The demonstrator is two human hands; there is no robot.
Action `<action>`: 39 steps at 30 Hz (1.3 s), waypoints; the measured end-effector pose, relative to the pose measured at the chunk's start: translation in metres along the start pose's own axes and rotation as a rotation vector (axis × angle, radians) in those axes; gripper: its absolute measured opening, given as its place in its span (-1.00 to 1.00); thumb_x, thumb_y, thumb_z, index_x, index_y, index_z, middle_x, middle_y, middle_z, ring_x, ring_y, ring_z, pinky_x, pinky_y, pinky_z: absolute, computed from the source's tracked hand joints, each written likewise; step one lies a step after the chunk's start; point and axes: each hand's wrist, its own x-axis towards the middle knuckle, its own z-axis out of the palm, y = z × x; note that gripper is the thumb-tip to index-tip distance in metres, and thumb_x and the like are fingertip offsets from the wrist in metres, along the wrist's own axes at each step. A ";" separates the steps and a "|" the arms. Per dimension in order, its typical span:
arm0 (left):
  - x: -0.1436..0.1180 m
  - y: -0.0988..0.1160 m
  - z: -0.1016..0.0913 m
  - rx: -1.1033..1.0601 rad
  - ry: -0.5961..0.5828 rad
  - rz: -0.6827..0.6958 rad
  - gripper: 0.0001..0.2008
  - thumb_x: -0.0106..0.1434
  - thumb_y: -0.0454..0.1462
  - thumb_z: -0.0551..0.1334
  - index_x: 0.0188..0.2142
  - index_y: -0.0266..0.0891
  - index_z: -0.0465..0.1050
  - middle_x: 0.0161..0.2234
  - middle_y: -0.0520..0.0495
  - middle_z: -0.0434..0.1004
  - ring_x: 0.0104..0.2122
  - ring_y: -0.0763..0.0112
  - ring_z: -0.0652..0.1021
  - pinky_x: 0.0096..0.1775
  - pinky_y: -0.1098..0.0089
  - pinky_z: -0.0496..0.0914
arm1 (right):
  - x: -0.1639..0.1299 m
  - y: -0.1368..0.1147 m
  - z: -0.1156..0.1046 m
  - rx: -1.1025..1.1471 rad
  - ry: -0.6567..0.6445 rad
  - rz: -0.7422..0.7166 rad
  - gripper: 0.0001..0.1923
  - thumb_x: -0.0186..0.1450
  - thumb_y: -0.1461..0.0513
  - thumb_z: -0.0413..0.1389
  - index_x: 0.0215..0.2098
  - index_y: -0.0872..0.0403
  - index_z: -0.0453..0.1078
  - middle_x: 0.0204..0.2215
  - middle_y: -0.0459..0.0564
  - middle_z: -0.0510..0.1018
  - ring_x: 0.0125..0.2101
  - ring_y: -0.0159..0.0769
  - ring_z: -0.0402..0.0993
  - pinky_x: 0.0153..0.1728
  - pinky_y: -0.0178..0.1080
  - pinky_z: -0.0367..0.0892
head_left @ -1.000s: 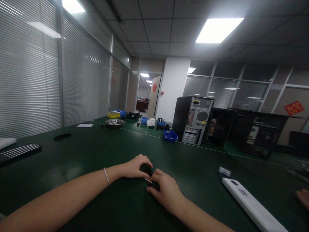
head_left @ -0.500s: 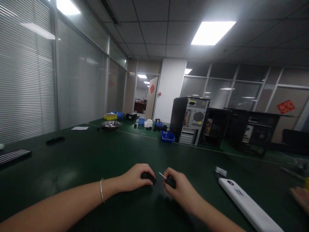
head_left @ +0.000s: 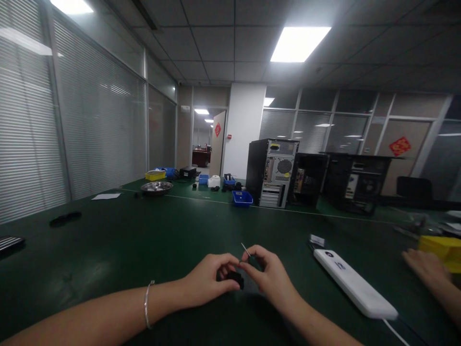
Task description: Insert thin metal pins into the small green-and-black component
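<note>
My left hand (head_left: 212, 278), with a bracelet on its wrist, is closed around a small black part (head_left: 236, 278) just above the green table (head_left: 162, 250). What kind of part it is, I cannot make out. Beside it, my right hand (head_left: 268, 274) grips a small screwdriver (head_left: 255, 262) by its dark green handle. The thin metal shaft points up and to the left, away from the black part. The fingertips of both hands come together, touching or nearly so.
To the right lies a white power strip (head_left: 355, 283) with a cable. Beyond it, another person's hand (head_left: 428, 266) is beside a yellow bin (head_left: 441, 252). Computer towers (head_left: 275, 173) and a blue tray (head_left: 242, 198) stand at the back. A metal bowl (head_left: 156, 188) sits far left.
My hands have drawn together, and the screwdriver now points more steeply upward. The view has turned right, bringing the other person's hand and the yellow bin further into sight.
</note>
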 end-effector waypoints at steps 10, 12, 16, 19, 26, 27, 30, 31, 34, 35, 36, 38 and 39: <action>0.001 -0.007 -0.001 -0.053 0.017 -0.002 -0.63 0.13 -0.25 0.29 -0.05 -0.22 0.40 -0.27 -0.02 0.50 -0.30 0.38 0.46 -0.25 0.43 0.32 | -0.004 -0.008 -0.002 -0.114 -0.048 -0.063 -0.87 0.17 0.30 0.17 -0.28 0.06 0.47 -0.35 -0.08 0.51 -0.33 -0.26 0.43 -0.32 -0.28 0.27; 0.001 -0.007 -0.002 -0.060 0.013 0.004 -0.64 0.13 -0.25 0.30 -0.06 -0.22 0.41 -0.27 -0.01 0.50 -0.29 0.38 0.46 -0.24 0.42 0.32 | -0.004 -0.009 -0.004 -0.120 -0.060 -0.073 -0.86 0.18 0.31 0.17 -0.27 0.05 0.46 -0.33 -0.08 0.51 -0.31 -0.26 0.42 -0.31 -0.28 0.27; 0.001 -0.007 -0.002 -0.073 -0.009 0.010 -0.65 0.14 -0.26 0.29 -0.06 -0.21 0.40 -0.27 -0.02 0.49 -0.29 0.36 0.47 -0.25 0.41 0.33 | -0.004 -0.008 -0.006 -0.137 -0.063 -0.100 -0.88 0.19 0.30 0.17 -0.28 0.04 0.46 -0.34 -0.09 0.50 -0.32 -0.27 0.41 -0.31 -0.28 0.27; 0.001 -0.007 -0.002 -0.062 -0.018 0.006 -0.64 0.14 -0.26 0.29 -0.05 -0.20 0.39 -0.25 -0.02 0.49 -0.27 0.35 0.47 -0.24 0.40 0.32 | -0.003 -0.008 -0.008 -0.130 -0.086 -0.110 -0.88 0.19 0.31 0.17 -0.27 0.04 0.45 -0.33 -0.09 0.50 -0.31 -0.27 0.41 -0.29 -0.29 0.27; 0.000 -0.006 -0.003 -0.056 -0.026 0.006 -0.64 0.13 -0.25 0.30 -0.06 -0.21 0.41 -0.26 -0.02 0.49 -0.29 0.35 0.47 -0.26 0.40 0.32 | -0.004 -0.011 -0.016 -0.087 -0.166 -0.178 -0.87 0.21 0.31 0.17 -0.25 0.05 0.44 -0.31 -0.08 0.49 -0.25 -0.28 0.41 -0.21 -0.29 0.27; -0.001 -0.006 -0.003 -0.055 -0.028 0.012 -0.65 0.13 -0.26 0.30 -0.06 -0.22 0.41 -0.26 -0.02 0.49 -0.29 0.35 0.47 -0.26 0.41 0.32 | -0.004 -0.012 -0.016 -0.086 -0.170 -0.186 -0.88 0.22 0.31 0.16 -0.25 0.05 0.44 -0.31 -0.07 0.49 -0.25 -0.28 0.41 -0.21 -0.28 0.27; -0.002 -0.003 -0.004 -0.058 -0.044 0.033 -0.66 0.13 -0.27 0.31 -0.07 -0.22 0.42 -0.25 -0.02 0.49 -0.28 0.36 0.46 -0.24 0.41 0.31 | -0.005 -0.012 -0.018 -0.088 -0.175 -0.200 -0.90 0.22 0.30 0.17 -0.27 0.06 0.43 -0.32 -0.08 0.48 -0.27 -0.28 0.41 -0.23 -0.28 0.27; -0.002 -0.002 -0.004 -0.058 -0.050 0.038 -0.65 0.13 -0.27 0.31 -0.07 -0.22 0.41 -0.24 -0.03 0.49 -0.27 0.36 0.46 -0.24 0.41 0.31 | -0.005 -0.012 -0.018 -0.090 -0.172 -0.201 -0.90 0.21 0.30 0.18 -0.27 0.06 0.43 -0.33 -0.08 0.47 -0.27 -0.28 0.41 -0.24 -0.29 0.27; -0.002 -0.003 -0.004 -0.047 -0.059 0.043 -0.64 0.12 -0.28 0.32 -0.06 -0.21 0.41 -0.24 -0.02 0.48 -0.28 0.36 0.46 -0.24 0.41 0.31 | -0.004 -0.011 -0.018 -0.104 -0.170 -0.206 -0.88 0.19 0.31 0.20 -0.28 0.07 0.41 -0.35 -0.09 0.46 -0.31 -0.30 0.39 -0.29 -0.30 0.26; -0.002 -0.003 -0.004 -0.039 -0.060 0.044 -0.64 0.11 -0.28 0.32 -0.07 -0.22 0.41 -0.24 -0.02 0.48 -0.28 0.36 0.46 -0.25 0.41 0.31 | -0.004 -0.011 -0.017 -0.108 -0.174 -0.210 -0.88 0.19 0.31 0.20 -0.27 0.07 0.41 -0.35 -0.09 0.46 -0.32 -0.30 0.39 -0.30 -0.30 0.26; -0.002 -0.004 -0.003 -0.031 -0.057 0.046 -0.64 0.11 -0.28 0.33 -0.07 -0.22 0.41 -0.25 -0.02 0.48 -0.28 0.36 0.46 -0.25 0.41 0.31 | -0.004 -0.011 -0.017 -0.113 -0.181 -0.215 -0.87 0.19 0.31 0.19 -0.27 0.07 0.40 -0.35 -0.09 0.45 -0.33 -0.31 0.38 -0.31 -0.31 0.26; -0.002 -0.005 -0.003 -0.026 -0.055 0.051 -0.63 0.09 -0.27 0.34 -0.08 -0.22 0.41 -0.26 -0.01 0.47 -0.28 0.36 0.46 -0.25 0.41 0.31 | -0.005 -0.011 -0.018 -0.115 -0.198 -0.218 -0.87 0.20 0.31 0.18 -0.26 0.07 0.38 -0.35 -0.09 0.45 -0.33 -0.31 0.37 -0.31 -0.31 0.25; -0.002 -0.006 -0.003 -0.032 -0.057 0.054 -0.63 0.09 -0.27 0.34 -0.09 -0.23 0.41 -0.27 -0.01 0.47 -0.28 0.36 0.46 -0.25 0.41 0.31 | -0.005 -0.011 -0.018 -0.110 -0.204 -0.217 -0.87 0.20 0.31 0.17 -0.26 0.08 0.37 -0.35 -0.09 0.44 -0.33 -0.31 0.37 -0.31 -0.30 0.26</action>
